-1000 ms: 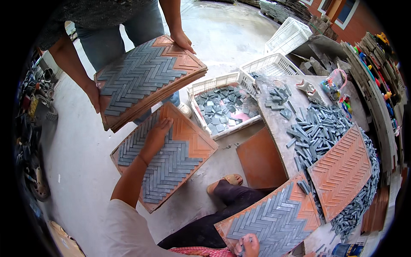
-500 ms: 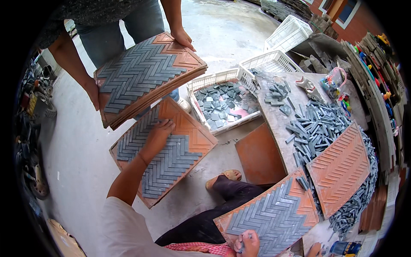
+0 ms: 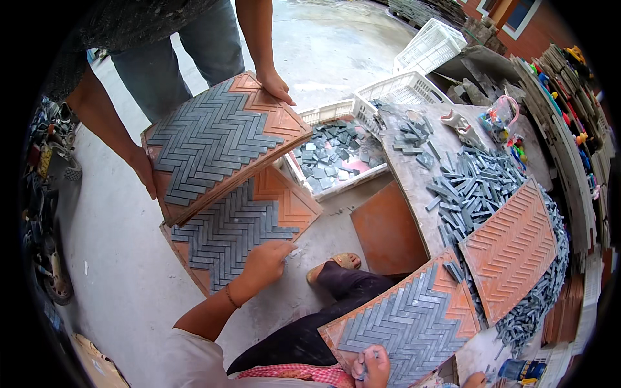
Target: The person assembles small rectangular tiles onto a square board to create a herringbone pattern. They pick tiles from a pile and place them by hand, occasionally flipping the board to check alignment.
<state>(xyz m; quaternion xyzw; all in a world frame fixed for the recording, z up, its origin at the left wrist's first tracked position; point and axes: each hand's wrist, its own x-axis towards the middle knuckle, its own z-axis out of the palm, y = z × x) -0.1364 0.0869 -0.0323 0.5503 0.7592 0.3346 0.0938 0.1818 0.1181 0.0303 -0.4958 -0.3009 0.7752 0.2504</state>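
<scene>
Left hand (image 3: pixel 265 264) loosely curled beside lower panel (image 3: pixel 223 234); right hand (image 3: pixel 373 367) curled over nearer panel (image 3: pixel 409 326).

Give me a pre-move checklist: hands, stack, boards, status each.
1. Stack supported: ok, co-worker's hands grip it at two sides.
2. Stack off the lower board: cannot tell, they overlap in view.
3. Left hand off the lower board: cannot tell, it overlaps the board's near edge in view.
4. Right hand empty: cannot tell, fingers curled, something greyish between them.
5. Lap board filled: not ok, orange grooves bare at its right end.
6. Loose strips at hand: ok, heaped beyond the lap board.
</scene>
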